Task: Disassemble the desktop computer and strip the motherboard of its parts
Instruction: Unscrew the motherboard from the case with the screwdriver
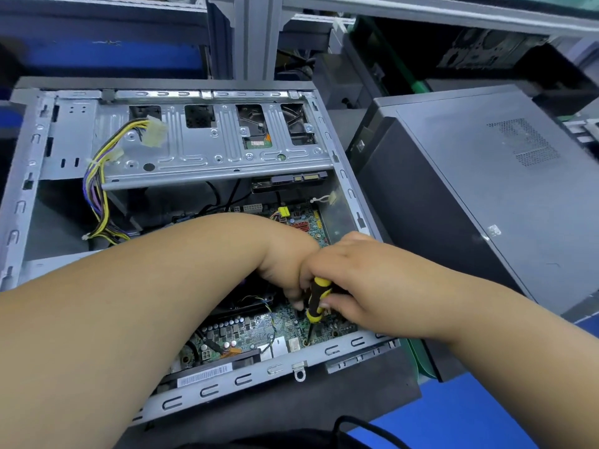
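Note:
An open grey computer case (26, 196) lies on its side in front of me. Its green motherboard (259, 332) shows at the bottom. My right hand (353, 280) grips a yellow and black screwdriver (316, 299), whose tip stands in a screw hole near the board's front edge. My left hand (288, 270) reaches across inside the case, its fingers curled down beside the screwdriver handle and touching the board; what they hold is hidden. A metal drive cage (207, 150) spans the top of the case, with a hard drive (288, 183) under its right end.
A bundle of yellow, black and purple power cables (97, 189) hangs over the cage's left end. A second closed grey computer case (479, 196) stands to the right. Grey shelving frames (256, 37) rise behind. The bench surface is blue (486, 413), and a black cable (363, 426) lies at the front.

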